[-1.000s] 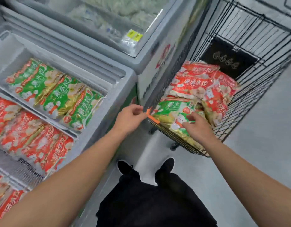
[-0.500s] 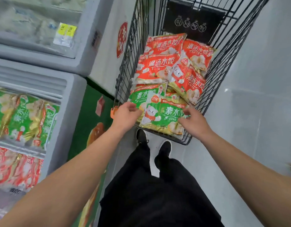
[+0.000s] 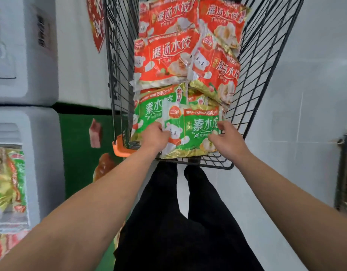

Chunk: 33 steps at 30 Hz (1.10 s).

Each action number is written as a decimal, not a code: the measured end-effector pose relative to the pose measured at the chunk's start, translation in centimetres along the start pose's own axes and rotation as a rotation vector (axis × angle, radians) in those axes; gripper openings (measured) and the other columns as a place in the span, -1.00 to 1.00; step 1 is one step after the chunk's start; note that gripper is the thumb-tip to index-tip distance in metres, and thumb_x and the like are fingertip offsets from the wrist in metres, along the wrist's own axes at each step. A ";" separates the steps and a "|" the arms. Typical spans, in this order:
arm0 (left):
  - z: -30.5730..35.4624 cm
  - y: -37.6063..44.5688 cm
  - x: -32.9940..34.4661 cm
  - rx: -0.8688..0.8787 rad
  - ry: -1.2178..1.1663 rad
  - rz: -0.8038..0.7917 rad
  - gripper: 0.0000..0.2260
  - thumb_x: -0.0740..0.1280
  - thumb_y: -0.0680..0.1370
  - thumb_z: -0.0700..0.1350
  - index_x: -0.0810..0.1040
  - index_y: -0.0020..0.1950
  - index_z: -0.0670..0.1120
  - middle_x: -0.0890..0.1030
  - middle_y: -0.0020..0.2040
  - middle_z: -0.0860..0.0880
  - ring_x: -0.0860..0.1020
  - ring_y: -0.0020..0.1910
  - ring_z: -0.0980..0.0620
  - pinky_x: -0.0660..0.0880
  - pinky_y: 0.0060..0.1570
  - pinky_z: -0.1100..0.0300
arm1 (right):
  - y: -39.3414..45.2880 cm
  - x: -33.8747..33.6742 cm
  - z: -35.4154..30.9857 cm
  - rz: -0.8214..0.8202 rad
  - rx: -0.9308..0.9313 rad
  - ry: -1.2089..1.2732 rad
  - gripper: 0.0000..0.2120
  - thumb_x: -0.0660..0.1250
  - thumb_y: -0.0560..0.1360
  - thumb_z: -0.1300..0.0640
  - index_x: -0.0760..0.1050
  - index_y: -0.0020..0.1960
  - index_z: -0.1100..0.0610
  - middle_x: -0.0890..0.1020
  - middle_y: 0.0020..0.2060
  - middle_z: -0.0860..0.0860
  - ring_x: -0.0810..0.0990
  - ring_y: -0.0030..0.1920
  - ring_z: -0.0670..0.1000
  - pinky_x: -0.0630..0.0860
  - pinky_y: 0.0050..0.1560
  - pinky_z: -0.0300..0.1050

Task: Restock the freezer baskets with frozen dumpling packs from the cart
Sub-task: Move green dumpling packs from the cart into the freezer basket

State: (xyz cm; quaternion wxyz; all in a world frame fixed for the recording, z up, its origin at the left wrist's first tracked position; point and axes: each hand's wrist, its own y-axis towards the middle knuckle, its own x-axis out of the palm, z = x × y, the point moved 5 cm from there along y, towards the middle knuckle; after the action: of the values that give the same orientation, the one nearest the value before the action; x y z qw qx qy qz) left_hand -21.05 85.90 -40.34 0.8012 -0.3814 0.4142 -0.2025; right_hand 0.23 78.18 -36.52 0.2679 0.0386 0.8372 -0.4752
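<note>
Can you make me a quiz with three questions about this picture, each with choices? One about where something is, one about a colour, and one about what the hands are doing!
1. Where is the top green pack?
A. in the freezer
B. at the near end of the wire cart
C. on the floor

2. What colour are the packs at the far end of the cart?
A. red
B. blue
C. purple

3. What are the two hands doing?
A. hanging loose
B. pushing the cart handle
C. gripping the green pack's two sides

Answers:
1 B: it lies inside the cart's near end.
2 A: the red packs sit beyond the green ones.
3 C: the left hand and right hand each grip an edge.
</note>
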 end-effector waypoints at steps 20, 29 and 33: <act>-4.3 2.5 -4.5 -0.212 -0.425 0.041 -0.86 0.31 0.58 -0.16 0.54 -0.18 -0.11 0.67 -0.15 -0.07 0.65 -0.17 -0.10 0.58 -0.13 0.01 | 4.1 3.7 2.9 0.029 0.376 0.540 -0.72 0.16 0.56 0.36 0.58 -0.15 0.13 0.69 -0.04 0.11 0.67 -0.08 0.07 0.65 -0.09 -0.06; -3.9 -2.5 -5.5 -0.129 -0.508 0.170 -0.78 0.36 0.46 -0.10 0.38 -0.34 -0.03 0.60 -0.23 -0.21 0.67 -0.03 -0.30 0.58 -0.22 -0.12 | 0.3 0.0 0.1 0.184 0.104 0.429 -0.76 0.23 0.55 0.21 0.62 -0.21 0.17 0.67 -0.20 0.04 0.65 -0.08 0.07 0.58 0.01 0.00; -4.0 -7.2 -6.3 -0.083 -0.601 0.285 -0.81 0.37 0.47 -0.12 0.49 -0.23 -0.22 0.62 -0.17 -0.31 0.62 -0.20 -0.13 0.60 -0.17 -0.14 | -2.4 -2.7 -1.3 0.159 -0.030 0.407 -0.72 0.25 0.56 0.21 0.61 -0.26 0.01 0.66 -0.19 -0.08 0.66 0.02 0.09 0.59 0.13 0.07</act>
State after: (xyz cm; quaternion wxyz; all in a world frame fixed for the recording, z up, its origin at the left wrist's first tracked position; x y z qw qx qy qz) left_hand -28.01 83.69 -32.99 0.8916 -0.3945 0.2165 0.0501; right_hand 1.22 78.48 -32.83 0.1305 0.1955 0.8754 -0.4225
